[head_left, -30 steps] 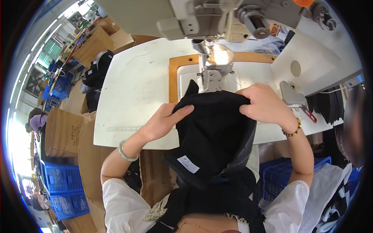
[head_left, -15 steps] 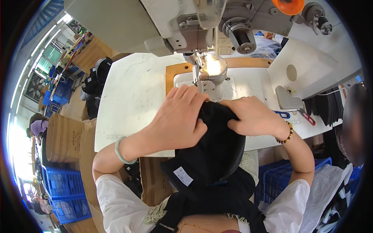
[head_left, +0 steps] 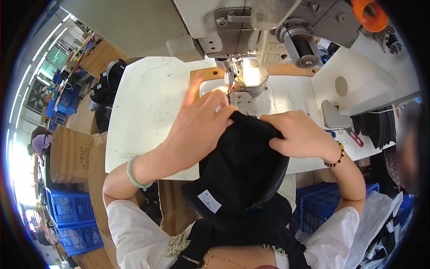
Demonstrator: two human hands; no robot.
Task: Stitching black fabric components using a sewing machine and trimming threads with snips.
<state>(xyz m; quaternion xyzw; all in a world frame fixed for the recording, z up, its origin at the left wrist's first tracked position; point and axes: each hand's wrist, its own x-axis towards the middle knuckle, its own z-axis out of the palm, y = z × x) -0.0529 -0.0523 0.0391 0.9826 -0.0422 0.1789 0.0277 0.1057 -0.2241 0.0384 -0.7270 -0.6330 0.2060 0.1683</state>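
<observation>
A black cap (head_left: 244,152) hangs from both hands in front of the sewing machine, its far edge close to the needle area. A white label (head_left: 209,201) shows on its lower left part. My left hand (head_left: 195,123) pinches the cap's far left edge between thumb and fingertips, while other fingers are lifted and blurred. On the far right edge, my right hand (head_left: 300,134) grips the cap with thumb and bent fingers. Just beyond the fingers stands the presser foot (head_left: 242,97) of the sewing machine (head_left: 233,40), with its lamp (head_left: 253,74) lit.
The white table (head_left: 143,107) surrounds the machine bed. Red-handled snips (head_left: 355,137) and a stack of black pieces (head_left: 378,127) are to the right. Blue crates (head_left: 71,206), a cardboard box (head_left: 69,154) and several black caps (head_left: 107,85) stand at left. Another blue crate (head_left: 313,206) sits below right.
Some left fingers have lifted from the cap and spread upward. The right hand keeps its grip. The view has shifted slightly, so the machine appears further right.
</observation>
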